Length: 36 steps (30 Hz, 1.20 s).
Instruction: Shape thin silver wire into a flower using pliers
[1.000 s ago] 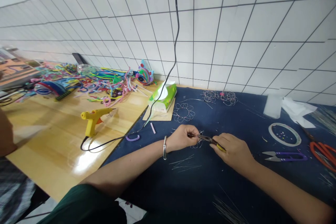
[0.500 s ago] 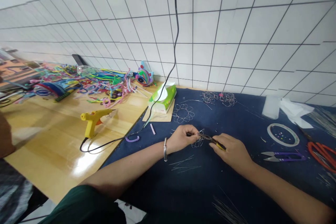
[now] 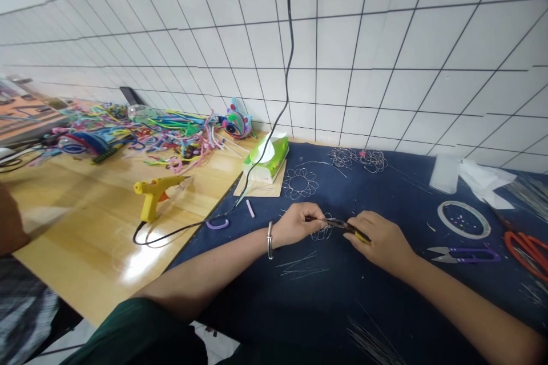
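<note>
Right hand (image 3: 381,242) closed round yellow-handled pliers (image 3: 341,224), handle ends hidden in palm, tips meeting left hand (image 3: 297,225), whose fingers pinch and partly cover a wire piece (image 3: 324,234), thin loops showing just below the pliers, print on green tissue pack (image 3: 279,155) unreadable.

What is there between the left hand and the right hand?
In the head view, pliers reach from the right hand toward the left hand; wire loops also show there.

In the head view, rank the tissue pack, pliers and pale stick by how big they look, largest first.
1. Tissue pack
2. Pliers, partly hidden by the right hand
3. Pale stick
</note>
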Each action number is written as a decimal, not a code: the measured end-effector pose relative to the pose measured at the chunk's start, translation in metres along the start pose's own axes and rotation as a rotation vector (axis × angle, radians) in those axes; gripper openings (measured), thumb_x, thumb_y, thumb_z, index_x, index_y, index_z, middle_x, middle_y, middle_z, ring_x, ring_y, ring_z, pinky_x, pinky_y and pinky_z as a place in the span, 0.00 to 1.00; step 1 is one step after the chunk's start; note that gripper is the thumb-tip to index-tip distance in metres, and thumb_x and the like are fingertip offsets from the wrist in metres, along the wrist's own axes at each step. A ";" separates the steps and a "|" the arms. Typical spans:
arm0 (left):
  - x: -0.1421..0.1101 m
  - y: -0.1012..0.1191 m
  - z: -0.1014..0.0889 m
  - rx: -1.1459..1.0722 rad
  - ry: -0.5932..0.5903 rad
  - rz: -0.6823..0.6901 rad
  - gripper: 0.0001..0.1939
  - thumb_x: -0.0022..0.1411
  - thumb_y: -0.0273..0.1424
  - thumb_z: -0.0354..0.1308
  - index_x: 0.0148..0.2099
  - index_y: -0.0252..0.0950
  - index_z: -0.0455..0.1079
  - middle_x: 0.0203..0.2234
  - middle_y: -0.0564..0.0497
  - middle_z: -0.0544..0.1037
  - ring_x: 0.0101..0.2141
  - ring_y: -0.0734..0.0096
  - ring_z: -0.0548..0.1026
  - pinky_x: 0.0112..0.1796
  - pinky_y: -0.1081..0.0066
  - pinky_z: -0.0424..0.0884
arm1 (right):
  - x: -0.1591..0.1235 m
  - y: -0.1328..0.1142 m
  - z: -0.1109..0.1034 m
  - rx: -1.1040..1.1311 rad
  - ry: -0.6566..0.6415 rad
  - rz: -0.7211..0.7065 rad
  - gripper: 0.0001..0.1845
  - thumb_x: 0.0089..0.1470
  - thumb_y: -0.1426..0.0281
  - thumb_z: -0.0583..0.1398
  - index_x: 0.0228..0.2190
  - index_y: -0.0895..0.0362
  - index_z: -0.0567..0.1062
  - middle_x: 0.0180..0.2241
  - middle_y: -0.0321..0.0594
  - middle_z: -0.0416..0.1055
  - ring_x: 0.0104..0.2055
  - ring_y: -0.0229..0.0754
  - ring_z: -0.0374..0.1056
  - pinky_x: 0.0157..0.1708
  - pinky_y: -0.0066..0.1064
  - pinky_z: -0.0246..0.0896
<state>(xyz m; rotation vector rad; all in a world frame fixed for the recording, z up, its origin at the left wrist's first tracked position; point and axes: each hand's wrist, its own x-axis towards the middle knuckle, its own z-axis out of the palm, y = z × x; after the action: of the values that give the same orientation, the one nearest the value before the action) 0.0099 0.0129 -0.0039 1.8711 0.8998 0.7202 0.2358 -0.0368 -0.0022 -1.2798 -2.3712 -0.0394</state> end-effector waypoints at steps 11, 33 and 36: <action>0.001 -0.002 -0.002 -0.010 -0.070 0.021 0.07 0.55 0.29 0.55 0.30 0.29 0.68 0.23 0.53 0.69 0.23 0.80 0.65 0.26 0.79 0.61 | 0.002 0.001 -0.009 -0.265 0.014 -0.160 0.12 0.54 0.66 0.54 0.38 0.58 0.71 0.30 0.42 0.66 0.33 0.41 0.59 0.35 0.33 0.53; 0.002 -0.004 -0.006 -0.056 -0.118 0.014 0.05 0.54 0.28 0.56 0.29 0.30 0.67 0.23 0.54 0.69 0.24 0.80 0.65 0.26 0.79 0.61 | -0.003 -0.008 -0.009 -0.531 0.047 -0.206 0.10 0.55 0.67 0.53 0.39 0.55 0.69 0.26 0.38 0.65 0.29 0.38 0.55 0.28 0.34 0.46; 0.002 -0.004 -0.006 -0.090 -0.120 0.006 0.06 0.54 0.29 0.56 0.29 0.30 0.67 0.23 0.54 0.68 0.24 0.80 0.65 0.26 0.78 0.60 | -0.003 -0.009 -0.009 -0.559 0.048 -0.213 0.10 0.55 0.66 0.53 0.39 0.55 0.69 0.25 0.37 0.64 0.28 0.38 0.54 0.27 0.33 0.45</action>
<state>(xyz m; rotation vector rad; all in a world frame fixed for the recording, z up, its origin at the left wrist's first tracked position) 0.0053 0.0184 -0.0044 1.8181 0.7734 0.6346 0.2331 -0.0457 0.0061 -1.2194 -2.5352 -0.8380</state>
